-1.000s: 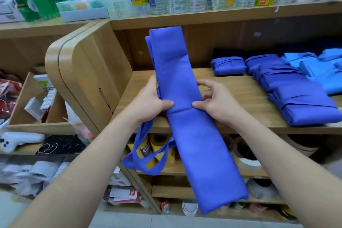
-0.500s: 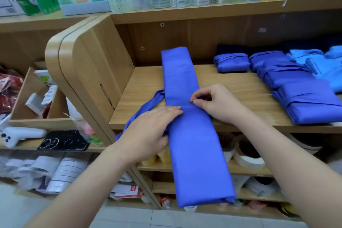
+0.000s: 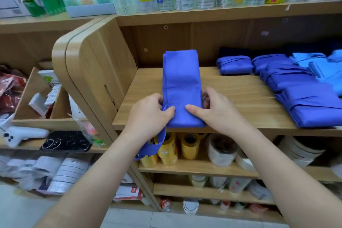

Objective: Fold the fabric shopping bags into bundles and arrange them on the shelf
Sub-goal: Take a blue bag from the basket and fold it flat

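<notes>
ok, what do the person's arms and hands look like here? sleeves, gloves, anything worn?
Both are bare. The left hand and right hand show no gloves, and no rings on the fingers that are visible. The left forearm and right forearm run to the frame edge with no sleeve, watch or wristband showing.

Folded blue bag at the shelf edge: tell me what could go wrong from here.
1. The handle hangs loose below the shelf beside the left hand; it may be left out of the bundle or snag the yellow tape rolls.
2. That hand and the right hand pinch only the near end of the blue bag, so its far layers could slip askew.
</notes>
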